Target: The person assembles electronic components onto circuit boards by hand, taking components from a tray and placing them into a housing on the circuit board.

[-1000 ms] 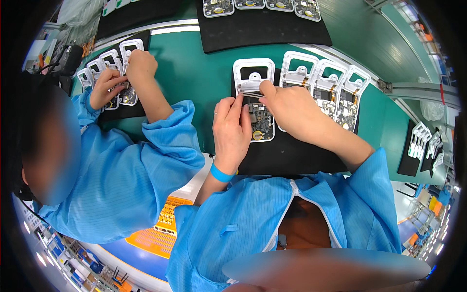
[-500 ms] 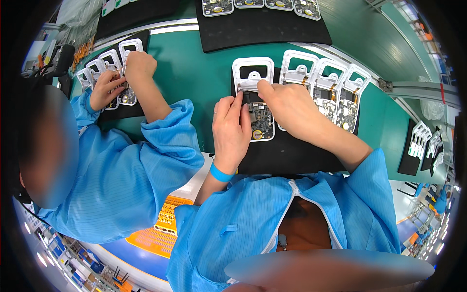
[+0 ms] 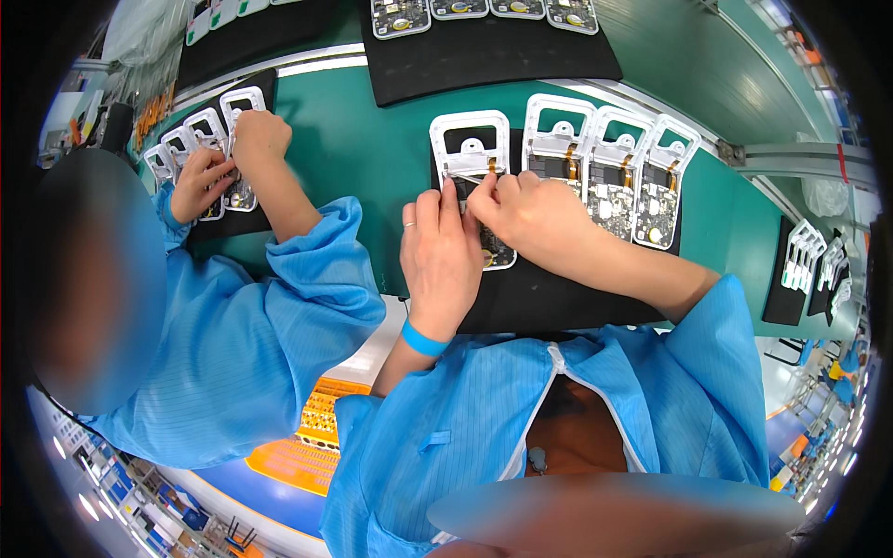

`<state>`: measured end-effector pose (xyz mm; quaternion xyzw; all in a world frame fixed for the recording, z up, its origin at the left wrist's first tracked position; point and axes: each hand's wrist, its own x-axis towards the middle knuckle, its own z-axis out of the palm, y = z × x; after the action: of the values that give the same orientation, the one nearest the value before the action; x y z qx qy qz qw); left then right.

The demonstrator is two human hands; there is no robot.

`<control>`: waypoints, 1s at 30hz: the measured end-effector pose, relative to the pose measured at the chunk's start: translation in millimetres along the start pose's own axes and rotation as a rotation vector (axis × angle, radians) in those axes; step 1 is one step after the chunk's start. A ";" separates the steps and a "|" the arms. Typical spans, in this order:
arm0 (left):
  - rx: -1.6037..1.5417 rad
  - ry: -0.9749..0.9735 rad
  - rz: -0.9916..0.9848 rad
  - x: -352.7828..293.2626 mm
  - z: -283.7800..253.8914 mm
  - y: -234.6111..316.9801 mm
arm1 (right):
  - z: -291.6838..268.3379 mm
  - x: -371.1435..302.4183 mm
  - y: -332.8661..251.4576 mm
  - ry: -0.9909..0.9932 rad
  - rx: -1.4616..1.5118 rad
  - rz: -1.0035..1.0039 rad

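Note:
A white device housing [image 3: 471, 121] with a window-like opening lies on a black mat, joined to a circuit board [image 3: 499, 256] largely covered by my hands. My left hand [image 3: 439, 265] rests along the board's left side, fingers stretched out, the index fingertip at the seam between housing and board. Over the board's upper right, my right hand [image 3: 535, 212] has its fingers bent and pinched together. A thin pale sliver shows at its fingertips; whether it is a tool or part of the housing is unclear. An orange-brown ribbon cable [image 3: 493, 165] shows just above them.
Three similar units [image 3: 612, 200] stand in a row to the right on the black mat [image 3: 567, 302]. Beyond lies another mat [image 3: 493, 70] with more boards. At left, a co-worker's hands [image 3: 256, 139] work on similar units. A metal rail [image 3: 791, 158] is at right.
My right hand has shifted left and its fingers have closed nearer my left hand, covering more of the board. The ribbon cable above them has come into view. The whole view has shifted slightly.

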<state>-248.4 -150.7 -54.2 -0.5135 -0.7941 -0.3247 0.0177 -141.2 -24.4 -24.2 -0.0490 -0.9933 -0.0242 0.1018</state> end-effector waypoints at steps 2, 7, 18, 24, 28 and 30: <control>0.018 -0.075 -0.053 1.4 -6.1 6.2 | -0.7 -3.8 -2.2 0.008 -0.039 0.006; -0.007 -0.083 -0.025 -3.6 -7.1 11.2 | -4.2 -8.9 19.6 -0.046 0.227 0.083; 0.092 -0.161 -0.087 -6.4 -16.7 52.1 | -22.2 -28.6 14.9 0.039 0.144 0.059; -0.057 -0.127 -0.077 -10.7 -22.8 62.1 | -54.8 -55.6 45.6 -0.003 0.415 0.196; -0.045 -0.136 -0.065 -6.6 -26.3 76.1 | -84.4 -96.5 78.0 0.010 0.593 0.467; -0.052 -0.134 -0.067 -1.6 -24.0 92.7 | -97.9 -115.4 100.1 0.083 0.669 0.559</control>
<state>-178.4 -140.5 10.3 -0.5074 -0.8016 -0.3105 -0.0597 1.1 58.8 51.7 -0.2791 -0.8901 0.3255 0.1547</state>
